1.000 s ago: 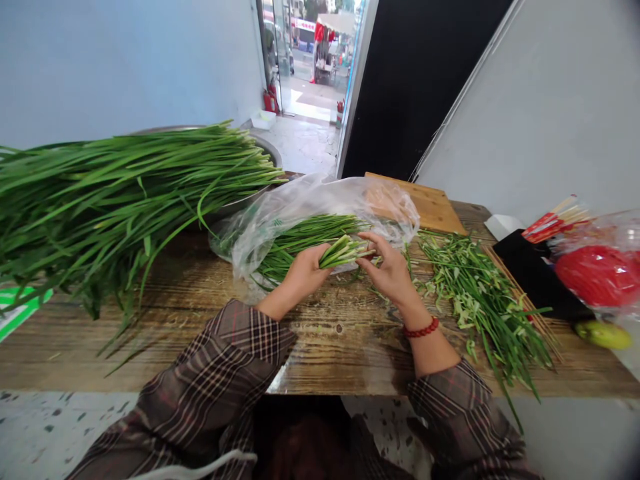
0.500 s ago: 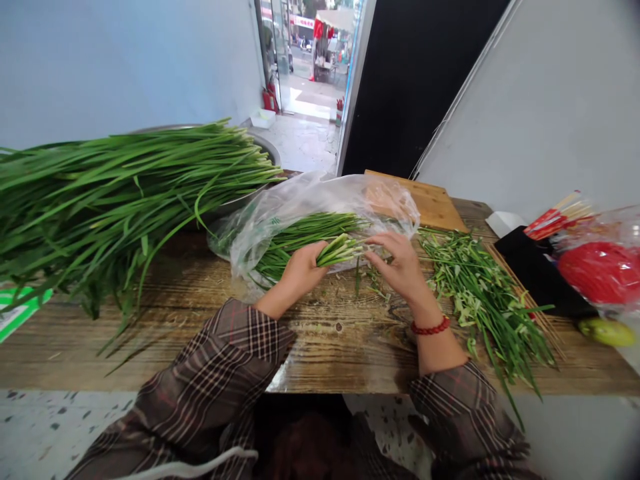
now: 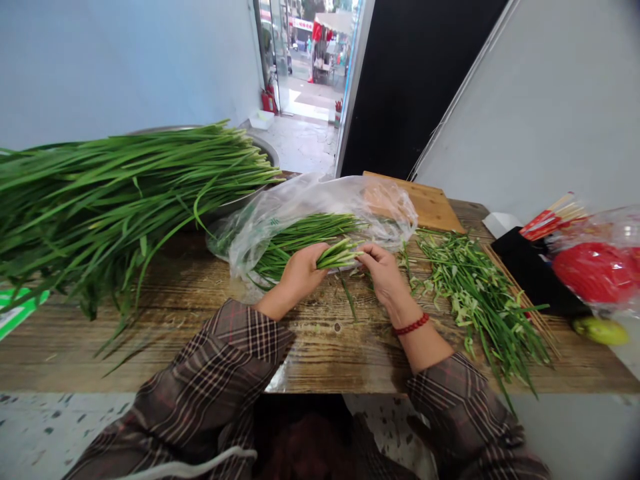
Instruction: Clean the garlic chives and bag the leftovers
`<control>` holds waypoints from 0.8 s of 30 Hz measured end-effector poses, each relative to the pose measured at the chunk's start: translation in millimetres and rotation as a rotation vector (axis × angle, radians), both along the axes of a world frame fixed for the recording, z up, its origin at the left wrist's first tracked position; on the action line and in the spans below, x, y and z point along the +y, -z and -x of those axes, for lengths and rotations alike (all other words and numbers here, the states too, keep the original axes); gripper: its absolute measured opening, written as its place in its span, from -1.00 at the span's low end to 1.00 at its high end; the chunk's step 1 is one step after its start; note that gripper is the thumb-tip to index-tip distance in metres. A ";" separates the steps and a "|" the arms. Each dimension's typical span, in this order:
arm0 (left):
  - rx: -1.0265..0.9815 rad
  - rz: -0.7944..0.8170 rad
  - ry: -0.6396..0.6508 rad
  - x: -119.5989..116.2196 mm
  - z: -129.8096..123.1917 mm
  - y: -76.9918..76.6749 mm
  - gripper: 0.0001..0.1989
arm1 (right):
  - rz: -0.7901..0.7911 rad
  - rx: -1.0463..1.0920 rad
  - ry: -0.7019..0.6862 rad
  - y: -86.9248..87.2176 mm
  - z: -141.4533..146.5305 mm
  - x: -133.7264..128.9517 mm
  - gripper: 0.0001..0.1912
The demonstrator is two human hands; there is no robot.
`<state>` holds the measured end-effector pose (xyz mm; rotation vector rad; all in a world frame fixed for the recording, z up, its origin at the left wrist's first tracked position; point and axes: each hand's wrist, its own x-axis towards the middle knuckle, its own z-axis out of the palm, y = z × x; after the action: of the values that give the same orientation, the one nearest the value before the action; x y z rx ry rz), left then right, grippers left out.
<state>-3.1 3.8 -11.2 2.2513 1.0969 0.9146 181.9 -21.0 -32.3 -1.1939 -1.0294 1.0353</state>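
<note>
Brown wood is seen across the whole table (image 3: 325, 360), by which everything else is carried. At its left, a huge pile of greens (image 3: 130, 180) is held up by a metal bowl (image 3: 273, 150), with the pale stem ends all turned toward the middle, perhaps so that they can be easily reached. Most of the bowl is hidden by the leaves, which are cut off by the picture's edge. Beside it, a clear plastic bag (image 3: 305, 190) is spread open behind the hands, and more greens (image 3: 310, 233) are laid lengthwise in it, probably to be kept together. At the right, a loose, tangled heap (image 3: 480, 293) is set apart, seemingly so as not to be mixed with the neat stems. Part of the cutting board (image 3: 430, 203) is covered by the bag.

A small bunch (image 3: 337, 255) is gripped by the left hand (image 3: 300, 270), in front of the bagged greens, its pale ends pointed at the right hand, likely so that single stems are exposed. The right hand (image 3: 383, 270) is held narrow at those ends, thumb and fingers drawn together; whether a stem is pinched cannot be told. Below, one thin leaf (image 3: 347, 293) is seen, its upper end hard to make out.
</note>
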 end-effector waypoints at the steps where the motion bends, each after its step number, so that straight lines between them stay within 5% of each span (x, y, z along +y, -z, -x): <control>1: 0.000 0.001 0.003 0.0 0.0 1.0 -0.87 | 0.039 0.075 0.020 0.6 0.4 0.6 -0.77; 5: -0.023 0.006 -0.016 1.1 -0.2 1.5 -0.90 | 0.057 0.140 0.111 -4.9 -15.0 2.1 -0.64; 11: -0.051 0.010 -0.048 1.8 -0.2 -2.9 -0.90 | -0.227 -0.538 0.121 -19.5 -44.9 -0.2 -0.72; 18: -0.051 0.005 -0.081 0.8 0.2 -3.5 -0.90 | -0.188 -0.400 -0.104 -22.5 -37.0 -4.8 -0.73; 24: 0.001 -0.019 -0.022 -0.3 0.9 -2.6 -0.84 | -0.348 -0.580 -0.027 -26.5 -27.5 -8.2 -0.83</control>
<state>-4.0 3.5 -8.6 2.2597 1.1194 0.9364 209.4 -29.2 -5.8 -1.2122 -1.6044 0.4954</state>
